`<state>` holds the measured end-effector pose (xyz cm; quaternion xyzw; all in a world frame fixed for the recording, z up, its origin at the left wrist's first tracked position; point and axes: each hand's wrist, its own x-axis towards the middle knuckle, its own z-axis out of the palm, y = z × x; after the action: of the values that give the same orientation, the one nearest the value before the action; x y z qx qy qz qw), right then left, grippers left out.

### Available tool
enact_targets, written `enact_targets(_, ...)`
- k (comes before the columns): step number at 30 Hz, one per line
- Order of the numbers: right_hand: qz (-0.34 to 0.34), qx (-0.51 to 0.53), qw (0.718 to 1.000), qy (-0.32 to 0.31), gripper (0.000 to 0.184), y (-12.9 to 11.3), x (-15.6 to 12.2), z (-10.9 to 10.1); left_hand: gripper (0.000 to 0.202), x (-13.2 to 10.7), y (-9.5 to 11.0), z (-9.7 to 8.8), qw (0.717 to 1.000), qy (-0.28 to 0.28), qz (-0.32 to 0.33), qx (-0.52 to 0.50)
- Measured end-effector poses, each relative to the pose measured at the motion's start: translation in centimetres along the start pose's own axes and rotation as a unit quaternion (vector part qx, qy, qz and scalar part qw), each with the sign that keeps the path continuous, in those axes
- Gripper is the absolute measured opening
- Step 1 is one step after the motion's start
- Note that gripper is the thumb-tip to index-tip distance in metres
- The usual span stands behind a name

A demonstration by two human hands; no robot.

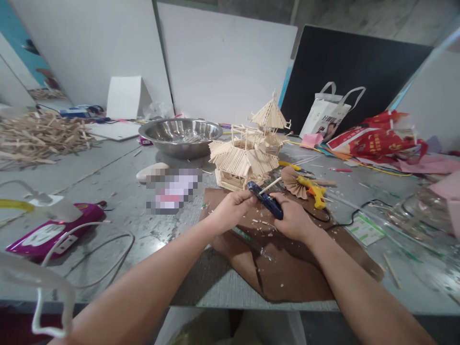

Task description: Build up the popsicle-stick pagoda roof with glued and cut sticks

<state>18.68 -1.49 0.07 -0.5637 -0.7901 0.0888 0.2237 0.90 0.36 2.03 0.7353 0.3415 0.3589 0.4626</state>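
My right hand [293,219] is closed around a blue-handled cutter [266,201] held over a brown sheet [287,268]. A thin wooden stick [271,185] sits in the cutter's jaws. My left hand [232,209] pinches near the stick's lower end by the cutter's tip. Just behind both hands stands a pagoda model made of wooden sticks [251,148]. Small wood chips lie scattered on the brown sheet under the hands.
A steel bowl [180,136] stands behind left, a pile of sticks [39,136] at far left. A yellow glue gun [312,189] and paper fan [293,182] lie right of the model. A magenta device [43,234] with white cables is near left; bags and paper at back right.
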Motion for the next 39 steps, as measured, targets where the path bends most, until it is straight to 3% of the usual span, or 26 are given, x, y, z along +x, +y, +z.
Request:
enact_targets(6,-0.008,0.001,1.000,-0.008,0.041,-0.2,-0.1,-0.2,0.026,-0.1,0.1,-1.1,0.979,-0.095,-0.103,-0.149)
enact_targets(9,-0.006,-0.008,1.000,-0.012,0.037,-0.4,-0.2,-0.3,0.027,-0.1,0.1,-1.2,0.975,-0.113,-0.113,-0.155)
enact_targets(11,0.001,-0.019,1.000,-0.011,0.036,-0.5,-0.2,-0.3,0.028,-0.1,0.0,-1.0,0.988,-0.088,-0.082,-0.099)
enact_targets(13,0.009,-0.033,0.999,-0.011,0.036,-0.6,-0.1,-0.2,0.026,-0.1,-0.2,-0.6,0.999,-0.025,-0.030,0.008)
enact_targets(17,0.024,-0.058,0.998,-0.009,0.037,-0.7,0.0,0.1,0.023,-0.4,-0.8,0.3,0.968,0.104,0.030,0.227)
enact_targets(20,0.023,-0.053,0.998,-0.009,0.038,-0.6,0.1,0.2,0.025,-0.6,-1.0,0.4,0.955,0.113,0.027,0.275)
enact_targets(27,0.006,-0.026,1.000,-0.009,0.040,0.0,0.1,-0.2,0.029,0.0,-0.3,0.1,0.991,0.046,0.041,0.122)
enact_targets(31,-0.005,-0.008,1.000,-0.013,0.041,-0.1,0.0,-0.3,0.025,0.1,0.1,-0.2,1.000,0.004,-0.002,0.017)
enact_targets(34,-0.012,0.005,1.000,-0.015,0.042,-0.1,0.0,-0.3,0.028,-0.1,0.2,-0.4,0.993,-0.038,-0.076,-0.078)
enact_targets(39,-0.021,0.013,0.999,-0.023,0.045,0.0,-0.1,-0.4,0.027,-0.2,0.3,-1.0,0.957,-0.104,-0.163,-0.217)
